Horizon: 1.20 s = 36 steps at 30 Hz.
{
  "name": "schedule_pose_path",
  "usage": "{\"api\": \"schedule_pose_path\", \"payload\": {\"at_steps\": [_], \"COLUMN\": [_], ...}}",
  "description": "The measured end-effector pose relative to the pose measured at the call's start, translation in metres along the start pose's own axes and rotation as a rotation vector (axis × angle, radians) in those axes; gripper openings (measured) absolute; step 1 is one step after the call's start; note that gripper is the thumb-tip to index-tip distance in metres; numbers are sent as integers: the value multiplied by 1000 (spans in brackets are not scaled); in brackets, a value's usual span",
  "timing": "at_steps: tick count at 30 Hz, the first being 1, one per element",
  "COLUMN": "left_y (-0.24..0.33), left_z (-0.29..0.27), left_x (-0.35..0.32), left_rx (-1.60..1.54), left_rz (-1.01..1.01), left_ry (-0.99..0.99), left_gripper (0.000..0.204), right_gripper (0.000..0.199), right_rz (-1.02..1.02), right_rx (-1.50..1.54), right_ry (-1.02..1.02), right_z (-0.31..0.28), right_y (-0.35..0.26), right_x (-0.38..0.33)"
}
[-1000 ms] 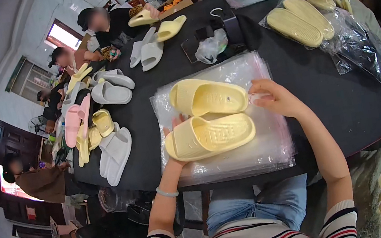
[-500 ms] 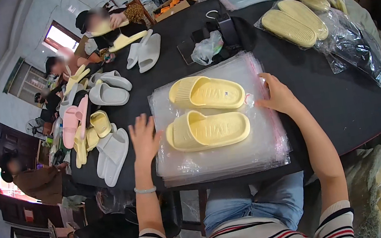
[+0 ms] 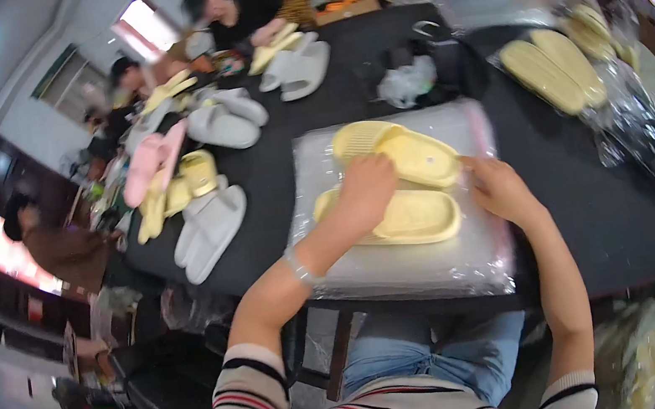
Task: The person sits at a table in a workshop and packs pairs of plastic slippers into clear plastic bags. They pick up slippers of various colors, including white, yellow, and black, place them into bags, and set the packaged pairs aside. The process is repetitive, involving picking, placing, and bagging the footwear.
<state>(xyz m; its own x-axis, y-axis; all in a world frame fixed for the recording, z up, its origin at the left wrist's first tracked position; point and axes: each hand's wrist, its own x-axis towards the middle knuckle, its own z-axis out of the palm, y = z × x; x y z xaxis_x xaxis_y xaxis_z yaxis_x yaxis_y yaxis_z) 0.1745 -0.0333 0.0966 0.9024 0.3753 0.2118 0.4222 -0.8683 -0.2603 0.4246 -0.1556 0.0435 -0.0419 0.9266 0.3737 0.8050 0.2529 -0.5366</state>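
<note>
Two yellow slippers lie side by side on a stack of clear plastic bags (image 3: 430, 265). The far slipper (image 3: 421, 158) shows its strap and heel; the near slipper (image 3: 418, 216) is partly covered by my left arm. My left hand (image 3: 373, 187) is over the pair, against the far slipper's strap in this view. Its fingers are curled downward, blurred and mostly hidden, so its grip cannot be told. At the far slipper's heel is my right hand (image 3: 501, 185), thumb and fingers pinched together. What sits between those fingertips is too small to make out.
Grey slippers (image 3: 213, 232), pink slippers (image 3: 156, 162) and more yellow slippers (image 3: 192, 178) crowd the table's left. A bagged yellow pair (image 3: 553, 72) lies at the right. A crumpled plastic bag (image 3: 408, 81) rests behind the stack. Co-workers sit or stand around the far edge.
My left hand has swung right from beside the bag stack to over the slippers. My right hand has closed from spread fingers to a pinch by the heel. The view has shifted and tilted.
</note>
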Motion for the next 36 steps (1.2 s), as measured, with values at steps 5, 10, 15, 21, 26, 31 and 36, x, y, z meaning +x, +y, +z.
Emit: {"api": "schedule_pose_path", "payload": {"at_steps": [5, 10, 15, 21, 26, 31, 36], "left_y": [-23, -52, -75, -129, -278, -325, -254], "left_z": [17, -17, -56, -79, -84, -126, -80], "left_x": [2, -32, -76, -92, -52, 0, 21], "left_rx": [47, 83, 132, -188, 329, 455, 360], "left_rz": [-116, 59, 167, -97, -424, -431, -222], "left_ry": [-139, -58, -104, -336, -187, 176, 160], "left_gripper": [6, 7, 8, 23, 20, 43, 31], "right_gripper": [51, 45, 40, 33, 34, 33, 30], "right_rz": [91, 93, 129, 75, 7, -53, -73], "right_rx": [126, 100, 127, 99, 110, 68, 30], "right_ry": [-22, -42, -37, -30, -28, 3, 41], "right_z": [-4, -3, -6, -9, -4, -2, 2], "right_y": [-3, -4, -7, -9, -7, 2, 5], "right_x": [-3, -2, -4, -4, 1, -6, -5]}}
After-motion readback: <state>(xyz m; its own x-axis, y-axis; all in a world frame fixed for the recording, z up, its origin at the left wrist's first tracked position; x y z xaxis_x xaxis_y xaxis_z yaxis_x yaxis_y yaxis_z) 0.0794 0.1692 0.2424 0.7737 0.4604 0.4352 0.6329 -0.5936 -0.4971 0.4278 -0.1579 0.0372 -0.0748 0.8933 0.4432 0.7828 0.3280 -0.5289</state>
